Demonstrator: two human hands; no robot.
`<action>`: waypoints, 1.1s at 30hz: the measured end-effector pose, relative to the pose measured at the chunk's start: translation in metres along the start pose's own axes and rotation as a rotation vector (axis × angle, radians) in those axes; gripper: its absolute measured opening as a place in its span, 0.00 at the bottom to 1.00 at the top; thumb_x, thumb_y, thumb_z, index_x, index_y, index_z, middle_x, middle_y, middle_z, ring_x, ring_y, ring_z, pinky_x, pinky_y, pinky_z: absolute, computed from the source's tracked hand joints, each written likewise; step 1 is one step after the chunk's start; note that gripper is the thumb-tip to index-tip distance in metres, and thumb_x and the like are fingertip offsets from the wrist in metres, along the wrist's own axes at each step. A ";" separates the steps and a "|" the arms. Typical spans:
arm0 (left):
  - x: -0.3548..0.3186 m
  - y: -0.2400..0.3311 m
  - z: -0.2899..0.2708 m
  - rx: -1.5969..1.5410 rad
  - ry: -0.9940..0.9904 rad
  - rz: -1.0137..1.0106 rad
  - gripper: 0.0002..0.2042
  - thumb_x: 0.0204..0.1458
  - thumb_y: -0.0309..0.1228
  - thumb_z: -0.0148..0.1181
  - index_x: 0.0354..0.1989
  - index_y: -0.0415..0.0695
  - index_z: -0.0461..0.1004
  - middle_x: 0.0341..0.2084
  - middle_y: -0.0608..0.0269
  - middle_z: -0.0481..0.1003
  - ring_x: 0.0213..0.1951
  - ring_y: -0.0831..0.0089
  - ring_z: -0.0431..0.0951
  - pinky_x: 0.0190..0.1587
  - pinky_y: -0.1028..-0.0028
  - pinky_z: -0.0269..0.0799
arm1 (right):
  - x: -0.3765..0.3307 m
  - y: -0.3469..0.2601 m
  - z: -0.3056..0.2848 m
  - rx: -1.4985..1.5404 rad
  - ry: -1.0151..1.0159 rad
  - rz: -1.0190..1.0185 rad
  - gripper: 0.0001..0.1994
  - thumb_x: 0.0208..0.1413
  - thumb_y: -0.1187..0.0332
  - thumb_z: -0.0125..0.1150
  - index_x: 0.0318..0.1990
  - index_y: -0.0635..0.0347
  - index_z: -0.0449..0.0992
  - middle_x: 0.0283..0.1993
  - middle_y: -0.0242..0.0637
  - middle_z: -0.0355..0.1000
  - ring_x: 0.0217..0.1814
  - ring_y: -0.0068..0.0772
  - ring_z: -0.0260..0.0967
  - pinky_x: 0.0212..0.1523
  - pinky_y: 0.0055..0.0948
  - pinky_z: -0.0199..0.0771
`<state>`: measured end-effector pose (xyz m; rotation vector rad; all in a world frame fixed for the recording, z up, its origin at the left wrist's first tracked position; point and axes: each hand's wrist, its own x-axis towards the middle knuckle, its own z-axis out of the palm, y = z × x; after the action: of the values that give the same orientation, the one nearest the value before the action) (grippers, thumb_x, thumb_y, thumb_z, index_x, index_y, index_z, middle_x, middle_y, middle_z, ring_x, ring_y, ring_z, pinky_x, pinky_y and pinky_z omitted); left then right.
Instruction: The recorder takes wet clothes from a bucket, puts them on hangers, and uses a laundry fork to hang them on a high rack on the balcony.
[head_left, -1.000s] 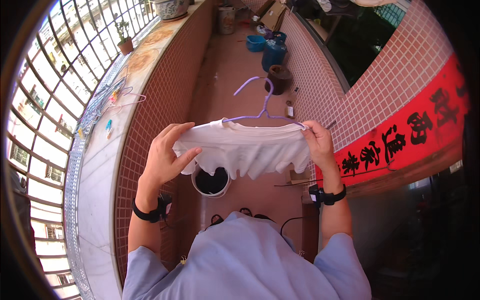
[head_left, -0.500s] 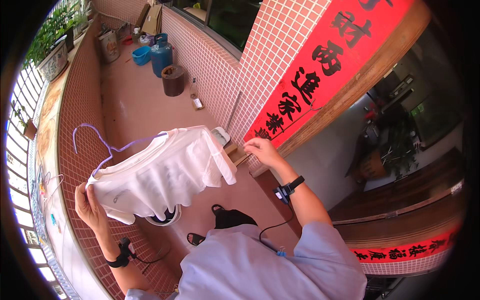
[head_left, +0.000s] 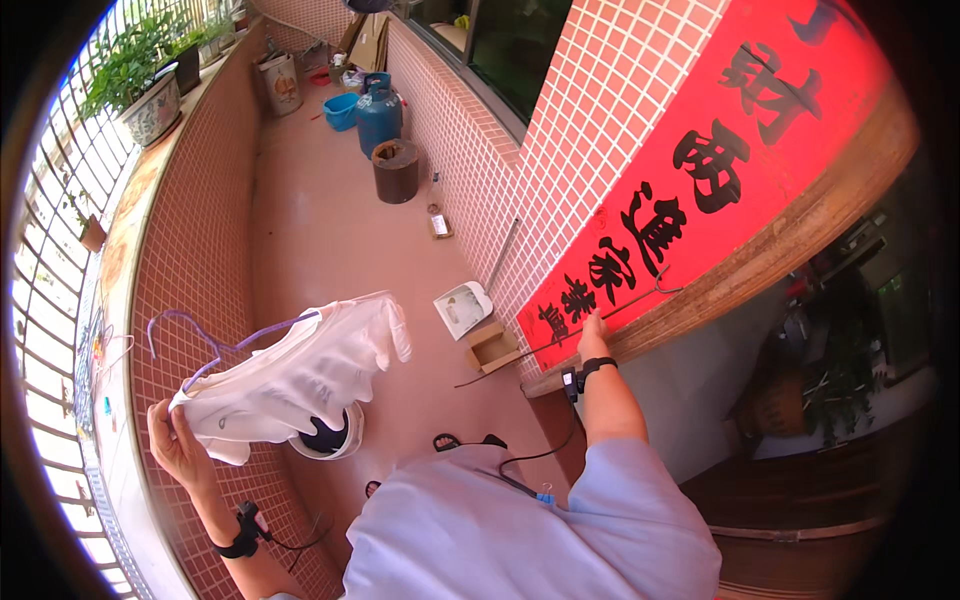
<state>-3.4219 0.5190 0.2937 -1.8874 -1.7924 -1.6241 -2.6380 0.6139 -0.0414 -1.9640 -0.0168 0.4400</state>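
My left hand [head_left: 178, 445], arm raised beside the low tiled balcony wall [head_left: 190, 260], grips one end of a white cotton T-shirt [head_left: 290, 375] hung on a thin purple plastic hanger [head_left: 215, 340]; the shirt dangles over a round white bucket [head_left: 330, 435]. My right hand [head_left: 592, 340], arm stretched forward, closes on a long thin metal rod [head_left: 560, 340] lying against the red paper banner [head_left: 700, 180]. A broad strip of bare terracotta floor [head_left: 310, 220] lies open between wall and house.
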 end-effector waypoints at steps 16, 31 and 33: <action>0.003 0.095 0.014 0.213 0.307 -0.122 0.05 0.58 0.24 0.68 0.34 0.38 0.78 0.23 0.59 0.72 0.27 0.66 0.73 0.32 0.68 0.68 | -0.401 -0.119 0.044 -0.318 -2.059 -0.782 0.17 0.73 0.56 0.51 0.34 0.58 0.72 0.26 0.24 0.60 0.30 0.20 0.58 0.32 0.28 0.61; -0.116 0.142 -0.167 0.653 0.500 -0.146 0.13 0.54 0.32 0.72 0.44 0.41 0.78 0.40 0.54 0.78 0.46 0.55 0.77 0.48 0.59 0.73 | -0.669 -0.102 0.003 -0.462 -2.747 -0.225 0.18 0.74 0.53 0.53 0.35 0.57 0.72 0.21 0.23 0.57 0.21 0.18 0.51 0.23 0.24 0.51; -0.146 0.150 -0.183 0.951 0.708 -0.187 0.24 0.50 0.36 0.76 0.52 0.42 0.74 0.44 0.52 0.76 0.48 0.53 0.76 0.51 0.58 0.72 | -0.712 -0.109 -0.014 -0.470 -2.803 -0.161 0.17 0.73 0.54 0.54 0.34 0.57 0.73 0.22 0.23 0.60 0.21 0.17 0.54 0.22 0.24 0.51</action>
<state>-3.3840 0.2513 0.3587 -0.6501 -1.8768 -0.9467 -3.2770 0.4994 0.2710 -0.0922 -1.9453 2.5978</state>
